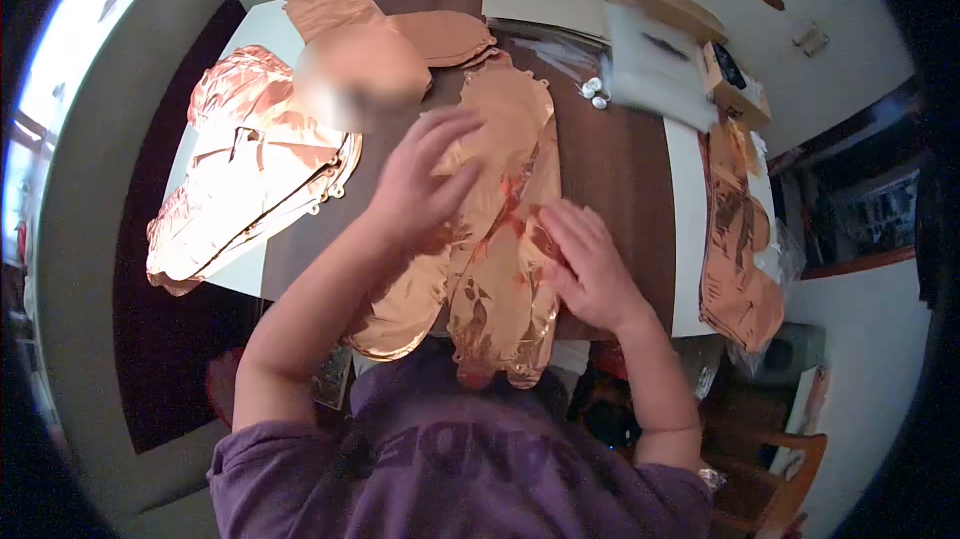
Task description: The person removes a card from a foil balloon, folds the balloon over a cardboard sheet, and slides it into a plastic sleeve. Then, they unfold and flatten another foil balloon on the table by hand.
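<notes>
A long, flat rose-gold foil balloon point(500, 229) lies down the middle of the dark wooden table point(610, 169), its near end hanging over the front edge. My left hand point(420, 184) rests flat on its left side with the fingers spread. On its right side lies my right hand point(585, 259), palm down, fingers together on the foil. Neither hand grips anything.
A stack of flat foil balloons point(250, 169) lies at the left on a white surface. More foil pieces point(440, 34) sit at the back and in a clear bag point(735, 239) at the right. A cardboard box point(730, 79), plastic sheets point(650, 69) and small white items point(595, 91) lie at the back right.
</notes>
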Motion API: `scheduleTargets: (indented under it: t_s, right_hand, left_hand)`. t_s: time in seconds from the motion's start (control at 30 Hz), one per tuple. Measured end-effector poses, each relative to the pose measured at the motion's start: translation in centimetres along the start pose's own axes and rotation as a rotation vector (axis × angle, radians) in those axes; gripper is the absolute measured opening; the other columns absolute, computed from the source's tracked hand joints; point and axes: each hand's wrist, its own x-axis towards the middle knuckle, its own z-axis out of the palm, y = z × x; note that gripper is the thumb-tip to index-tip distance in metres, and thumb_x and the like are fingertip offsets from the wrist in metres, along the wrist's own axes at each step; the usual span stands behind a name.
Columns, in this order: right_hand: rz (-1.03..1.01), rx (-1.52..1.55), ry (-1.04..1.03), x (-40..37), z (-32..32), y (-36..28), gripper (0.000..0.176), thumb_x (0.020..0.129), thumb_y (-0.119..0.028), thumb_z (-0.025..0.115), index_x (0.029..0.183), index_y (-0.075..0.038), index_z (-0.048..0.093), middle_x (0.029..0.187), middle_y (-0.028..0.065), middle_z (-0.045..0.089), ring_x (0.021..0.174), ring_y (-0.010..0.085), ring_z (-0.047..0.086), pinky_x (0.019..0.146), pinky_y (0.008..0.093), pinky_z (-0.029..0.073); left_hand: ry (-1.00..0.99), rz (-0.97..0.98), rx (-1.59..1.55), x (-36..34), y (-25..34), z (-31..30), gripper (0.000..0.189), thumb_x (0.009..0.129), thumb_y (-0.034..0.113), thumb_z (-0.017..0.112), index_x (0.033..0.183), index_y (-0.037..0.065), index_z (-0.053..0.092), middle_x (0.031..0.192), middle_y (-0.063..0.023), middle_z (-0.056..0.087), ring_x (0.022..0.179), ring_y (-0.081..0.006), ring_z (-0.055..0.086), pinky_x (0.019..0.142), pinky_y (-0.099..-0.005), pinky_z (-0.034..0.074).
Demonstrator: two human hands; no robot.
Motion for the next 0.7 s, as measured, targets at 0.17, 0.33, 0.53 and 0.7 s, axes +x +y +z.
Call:
scheduleTargets:
  t_s: [0.17, 0.33, 0.53, 0.7]
  right_hand:
    - [-0.025, -0.164, 0.116, 3.2, 0.5, 3.2, 0.056, 0.092, -0.03, 0.058, 0.14, -0.003, 0.047, 0.149, 0.0182, 0.041, 0.141, 0.0374, 0.032, 0.117, 0.0525, 0.022]
    - [0.0, -0.227, -0.015, 3.2, 1.4, 3.0, 0.062, 0.092, -0.035, 0.059, 0.144, -0.004, 0.044, 0.152, 0.017, 0.038, 0.142, 0.0374, 0.03, 0.118, 0.0525, 0.021]
    - [-0.018, -0.271, -0.02, 3.1, 1.1, 2.8, 0.064, 0.092, -0.038, 0.059, 0.145, -0.006, 0.042, 0.153, 0.0165, 0.036, 0.141, 0.0385, 0.032, 0.117, 0.0526, 0.024]
    - [-0.043, -0.34, -0.025, 3.1, 1.2, 2.8, 0.065, 0.092, -0.04, 0.06, 0.144, -0.005, 0.043, 0.151, 0.0167, 0.039, 0.138, 0.0403, 0.035, 0.115, 0.0527, 0.028]
  left_hand:
    - [0.276, -0.45, 0.077, -15.5, 6.1, -6.5, 0.014, 0.084, 0.005, 0.069, 0.083, 0.004, 0.056, 0.086, -0.0082, 0.059, 0.076, -0.0156, 0.057, 0.063, -0.0295, 0.043]
    - [0.487, -1.296, -0.428, -22.0, 8.4, -4.6, 0.016, 0.092, 0.014, 0.069, 0.091, 0.005, 0.056, 0.088, -0.0018, 0.057, 0.078, -0.008, 0.054, 0.07, -0.0233, 0.043]
    - [0.048, -0.842, -0.478, -16.1, 9.1, -6.8, 0.016, 0.088, 0.012, 0.07, 0.094, 0.0, 0.061, 0.09, -0.0064, 0.064, 0.086, -0.0125, 0.061, 0.076, -0.0291, 0.049]
    - [-0.605, 0.175, -0.356, -8.7, 8.2, -1.3, 0.021, 0.089, 0.017, 0.068, 0.104, 0.003, 0.064, 0.138, -0.0204, 0.049, 0.131, -0.0355, 0.048, 0.111, -0.0583, 0.03]
